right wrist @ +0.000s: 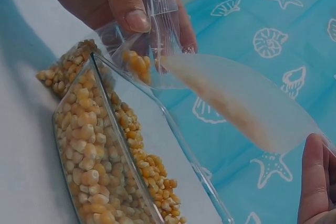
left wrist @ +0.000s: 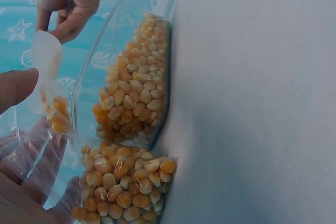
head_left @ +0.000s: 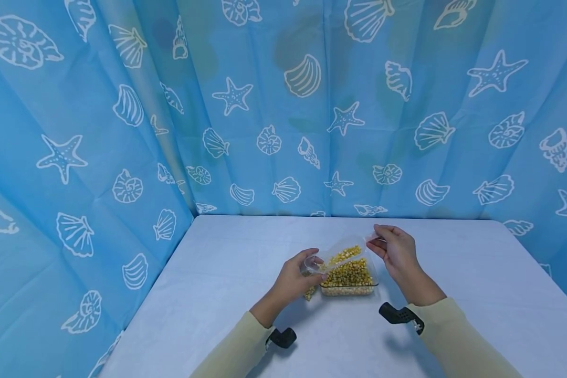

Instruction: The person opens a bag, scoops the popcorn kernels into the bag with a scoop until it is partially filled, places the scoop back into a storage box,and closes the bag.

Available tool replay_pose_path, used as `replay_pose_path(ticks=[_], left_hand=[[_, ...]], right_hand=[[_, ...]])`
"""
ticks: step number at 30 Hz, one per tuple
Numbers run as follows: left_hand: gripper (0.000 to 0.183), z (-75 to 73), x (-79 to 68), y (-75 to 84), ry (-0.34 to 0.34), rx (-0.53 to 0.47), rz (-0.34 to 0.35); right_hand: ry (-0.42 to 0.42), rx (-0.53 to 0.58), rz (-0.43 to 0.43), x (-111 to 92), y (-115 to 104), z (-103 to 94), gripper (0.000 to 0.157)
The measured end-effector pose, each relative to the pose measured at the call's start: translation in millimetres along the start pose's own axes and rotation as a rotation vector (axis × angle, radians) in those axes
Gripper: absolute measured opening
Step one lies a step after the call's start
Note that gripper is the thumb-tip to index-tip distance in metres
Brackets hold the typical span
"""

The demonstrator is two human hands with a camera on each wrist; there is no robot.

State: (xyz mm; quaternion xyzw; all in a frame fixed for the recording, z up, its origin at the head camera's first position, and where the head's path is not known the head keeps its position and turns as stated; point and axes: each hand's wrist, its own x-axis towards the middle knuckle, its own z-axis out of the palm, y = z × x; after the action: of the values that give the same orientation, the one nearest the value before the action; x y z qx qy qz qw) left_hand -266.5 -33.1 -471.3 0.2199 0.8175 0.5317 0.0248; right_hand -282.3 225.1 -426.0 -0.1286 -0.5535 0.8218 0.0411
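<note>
A clear zip bag (right wrist: 165, 30) with corn kernels (left wrist: 126, 187) in its lower part is gripped near the mouth by my left hand (head_left: 295, 275), thumb on one side and fingers on the other. My right hand (head_left: 397, 252) pinches the end of a translucent white scoop (right wrist: 236, 93). Kernels show through the scoop, and its tip lies at the bag's mouth. Several kernels (right wrist: 137, 66) sit just inside the bag there. Right beside the bag stands a rectangular glass container (head_left: 349, 290) with a heap of corn kernels. The scoop is tilted down toward the bag, above the container's rim.
A white-covered table (head_left: 217, 283) bears the container and the bag. Behind it and on the left hangs a blue curtain (head_left: 274, 105) with white seashells and starfish. Black wrist mounts (head_left: 283, 337) stick out below both sleeves.
</note>
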Motion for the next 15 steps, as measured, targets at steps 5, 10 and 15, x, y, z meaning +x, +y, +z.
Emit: replay_pose_path(ticks=[5,10,15], left_hand=[[0.064,-0.8,-0.6,2.6,0.009,0.005,-0.010],[0.065,-2.3,-0.8,3.9,0.015,0.000,0.011],[0.065,-3.8,-0.4,2.2,0.016,-0.009,0.029]], right_hand=[[0.005,-0.009,-0.007,-0.8,-2.1,2.0,0.031],[0.009,-0.005,-0.016,-2.8,-3.5,4.0,0.028],[0.005,0.006,-0.031,-4.8,-5.0,5.3,0.028]])
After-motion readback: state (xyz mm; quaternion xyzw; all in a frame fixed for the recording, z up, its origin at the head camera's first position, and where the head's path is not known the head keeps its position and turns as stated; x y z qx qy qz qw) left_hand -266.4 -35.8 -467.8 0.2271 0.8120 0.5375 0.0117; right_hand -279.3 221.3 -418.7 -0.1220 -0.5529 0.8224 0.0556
